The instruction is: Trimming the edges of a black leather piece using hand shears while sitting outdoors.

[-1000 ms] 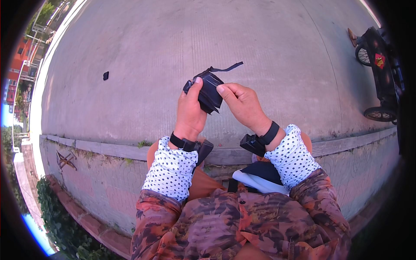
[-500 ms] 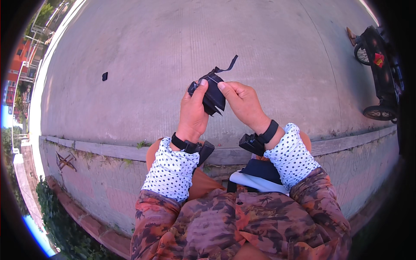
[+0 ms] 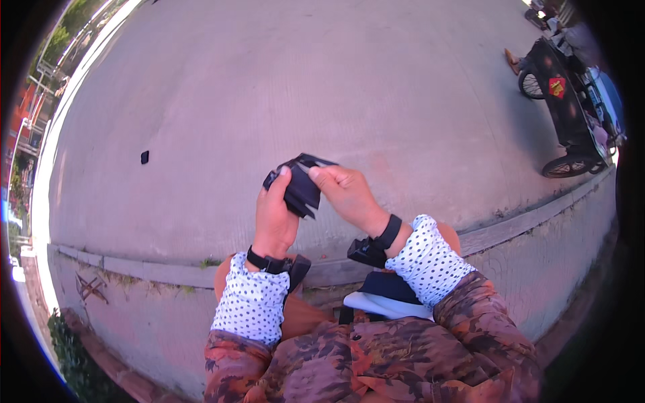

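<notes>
In front of me, above the pavement, I hold a dark folded piece point(image 3: 304, 193) that looks like black fabric or soft leather, with pointed loose corners at its lower end. My left hand point(image 3: 276, 218) is closed round its left side, thumb on top. At its upper right edge, my right hand point(image 3: 351, 196) pinches with thumb and forefinger. A thin pale edge or sliver shows beside the right thumb, too small to name. Each wrist wears a black strap with a dark box-shaped device. The fingers behind the piece are hidden.
Pale concrete pavement point(image 3: 376, 87) stretches ahead beyond a low wall point(image 3: 168, 270). A small black object point(image 3: 144, 157) lies on it to the left. At far right stands a black cart point(image 3: 557, 101) with spoked wheels. A dark-and-white cloth item point(image 3: 390, 299) rests at my lap.
The whole view has shifted, so hands and wall sit lower and further left. The dark strip that stuck up from the piece no longer stands out. Both hands keep their grip.
</notes>
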Motion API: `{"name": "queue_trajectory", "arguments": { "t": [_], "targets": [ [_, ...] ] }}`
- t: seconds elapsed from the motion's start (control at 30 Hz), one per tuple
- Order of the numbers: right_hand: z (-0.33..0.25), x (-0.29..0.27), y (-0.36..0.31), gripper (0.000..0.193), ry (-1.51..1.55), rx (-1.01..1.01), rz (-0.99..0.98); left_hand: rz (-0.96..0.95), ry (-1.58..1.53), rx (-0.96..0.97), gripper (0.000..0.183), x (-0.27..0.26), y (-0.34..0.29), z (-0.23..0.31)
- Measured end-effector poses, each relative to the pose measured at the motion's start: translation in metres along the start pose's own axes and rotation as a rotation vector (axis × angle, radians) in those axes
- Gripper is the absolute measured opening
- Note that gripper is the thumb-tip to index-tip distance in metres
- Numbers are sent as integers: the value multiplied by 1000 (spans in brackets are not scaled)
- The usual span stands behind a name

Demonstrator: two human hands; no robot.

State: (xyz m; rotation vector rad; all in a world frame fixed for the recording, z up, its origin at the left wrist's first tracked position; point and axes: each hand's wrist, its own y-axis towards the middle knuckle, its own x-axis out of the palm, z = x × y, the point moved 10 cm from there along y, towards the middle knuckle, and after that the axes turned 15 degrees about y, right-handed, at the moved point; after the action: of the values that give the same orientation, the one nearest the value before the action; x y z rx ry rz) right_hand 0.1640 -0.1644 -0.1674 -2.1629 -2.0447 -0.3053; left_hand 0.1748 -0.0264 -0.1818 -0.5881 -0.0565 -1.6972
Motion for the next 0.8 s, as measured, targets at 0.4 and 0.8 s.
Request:
{"name": "queue_trajectory", "arguments": {
  "t": [0.4, 0.8],
  "targets": [
    [-10, 26, -9, 37, -137, -12, -125, 47, -19, 13, 27, -14, -19, 11],
    [-9, 25, -6, 35, -35, -41, -79, 38, -20, -23, 30, -18, -17, 6]
  ]
}}
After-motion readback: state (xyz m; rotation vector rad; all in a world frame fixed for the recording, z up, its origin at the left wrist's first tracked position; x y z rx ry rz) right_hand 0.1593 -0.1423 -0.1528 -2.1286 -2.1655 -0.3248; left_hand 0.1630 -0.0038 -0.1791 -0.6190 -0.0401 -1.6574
